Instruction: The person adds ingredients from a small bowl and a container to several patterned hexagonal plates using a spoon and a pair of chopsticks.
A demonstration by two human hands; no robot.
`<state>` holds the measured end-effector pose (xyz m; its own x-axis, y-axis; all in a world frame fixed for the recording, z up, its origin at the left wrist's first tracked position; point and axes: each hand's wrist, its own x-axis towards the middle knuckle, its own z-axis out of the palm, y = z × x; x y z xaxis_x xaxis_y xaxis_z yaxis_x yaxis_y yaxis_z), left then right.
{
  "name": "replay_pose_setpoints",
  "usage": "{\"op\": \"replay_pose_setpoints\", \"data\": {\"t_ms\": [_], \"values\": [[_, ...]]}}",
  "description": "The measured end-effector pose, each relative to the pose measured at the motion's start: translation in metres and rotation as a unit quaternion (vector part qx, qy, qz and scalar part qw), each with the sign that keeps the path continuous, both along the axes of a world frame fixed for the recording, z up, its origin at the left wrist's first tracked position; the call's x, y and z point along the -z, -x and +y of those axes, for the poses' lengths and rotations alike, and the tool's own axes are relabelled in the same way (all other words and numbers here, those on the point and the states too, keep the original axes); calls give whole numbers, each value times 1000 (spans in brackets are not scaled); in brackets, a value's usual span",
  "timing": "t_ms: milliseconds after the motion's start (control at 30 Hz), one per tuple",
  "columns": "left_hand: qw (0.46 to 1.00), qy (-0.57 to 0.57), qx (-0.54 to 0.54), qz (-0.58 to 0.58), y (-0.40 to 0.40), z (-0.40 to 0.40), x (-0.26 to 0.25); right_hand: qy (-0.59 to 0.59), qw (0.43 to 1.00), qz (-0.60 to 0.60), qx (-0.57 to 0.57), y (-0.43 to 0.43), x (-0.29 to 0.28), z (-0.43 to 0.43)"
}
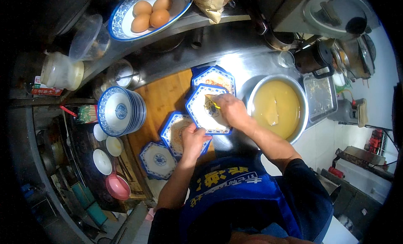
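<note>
My left hand (194, 140) pinches the near left edge of a white hexagonal plate with a blue rim (207, 119). Over the same plate, my right hand (231, 109) grips a small tool with a yellow edge (215, 104) and a flat brownish part touching the plate's upper area; its exact kind is unclear. Behind lies another hexagonal plate (217, 76) with reddish residue. Partly beneath the held plate and my left hand is a hexagonal plate with brownish residue (172, 132). A further hexagonal plate (160, 160) lies at the near left.
A large metal basin of yellowish liquid (304, 109) stands right of the wooden board (154, 94). Stacked blue-and-white bowls (121, 110) are at left, near small bowls and a pink ladle (118, 186). A bowl of several eggs (121, 22) sits on the shelf above.
</note>
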<state>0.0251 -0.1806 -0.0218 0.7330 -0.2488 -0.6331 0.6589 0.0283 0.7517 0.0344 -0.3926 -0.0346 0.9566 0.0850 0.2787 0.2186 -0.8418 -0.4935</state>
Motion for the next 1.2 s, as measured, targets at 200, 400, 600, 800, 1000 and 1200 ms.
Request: {"op": "replay_pose_setpoints", "data": {"t_ms": [200,400,600,800,1000,1200], "values": [[1000,12,-13,-4,-4,3,-2,-4,996,38,75,-25,0,-13],[999,1,-40,9,-7,6,6,-6,988,94,122,0,-12,-39],[999,-25,-38,-19,-12,5,7,-53,990,126,-29,57,-84,-20],[998,-11,-55,-31,-12,0,3,-38,991,90,-94,74,-78,-2],[998,-4,-60,-38,-8,0,-3,15,992,89,-93,68,-58,-4],[999,6,-44,-26,-3,1,-4,57,997,49,-33,38,-33,-18]]}}
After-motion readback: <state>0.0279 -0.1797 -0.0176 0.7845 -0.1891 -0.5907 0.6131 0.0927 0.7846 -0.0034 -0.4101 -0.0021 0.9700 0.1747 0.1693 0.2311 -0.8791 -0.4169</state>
